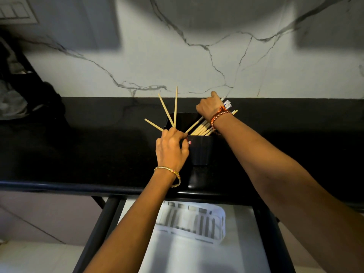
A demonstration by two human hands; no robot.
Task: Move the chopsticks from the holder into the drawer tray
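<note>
Fingers of our left hand (171,147) pinch three loose chopsticks (169,113) at the black holder (199,150); our right hand (209,107) clasps the chopstick bundle (201,128) above the tray (194,223).

I'm looking down into a home kitchen here. A glossy black stone tabletop (98,150) runs under a white marble-look backsplash (177,66) with grey veins. A black holder (199,148) full of wooden chopsticks (199,127) stands on it. Below the edge, an open drawer (246,243) shows a white slotted cutlery tray (197,223). Pale floor tiles (39,257) lie at lower left.
</note>
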